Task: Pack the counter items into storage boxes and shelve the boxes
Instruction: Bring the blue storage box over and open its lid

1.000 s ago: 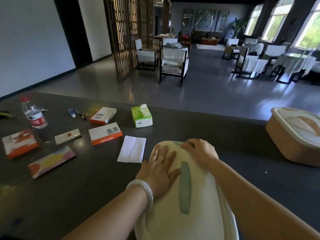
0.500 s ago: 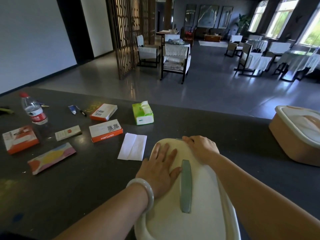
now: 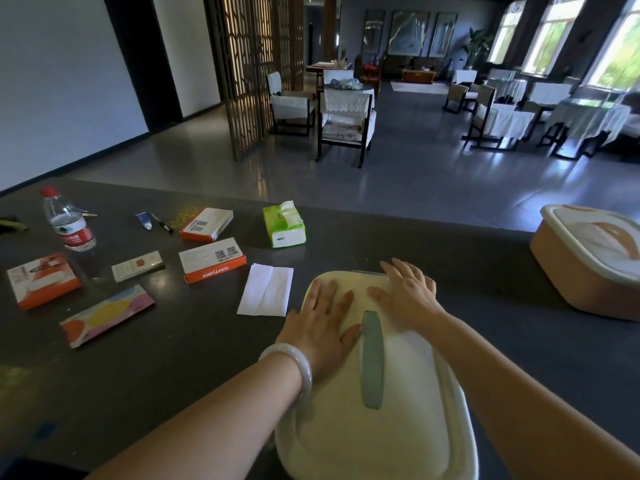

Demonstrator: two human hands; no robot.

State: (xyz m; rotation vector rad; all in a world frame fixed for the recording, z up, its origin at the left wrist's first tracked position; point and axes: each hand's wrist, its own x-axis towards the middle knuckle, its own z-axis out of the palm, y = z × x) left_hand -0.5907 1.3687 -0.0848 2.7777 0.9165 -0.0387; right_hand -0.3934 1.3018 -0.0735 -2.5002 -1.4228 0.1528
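Loose items, including a water bottle (image 3: 69, 225) and a tissue pack (image 3: 284, 226), lie far left on the counter (image 3: 173, 358). At near centre stands the cream storage box (image 3: 377, 393), lidded. Left hand (image 3: 320, 322) and right hand (image 3: 408, 294) rest open, flat on its lid, gripping nothing. Judged rigid, smooth plastic, likely light; best held by the green handle (image 3: 372, 360) or the rim.
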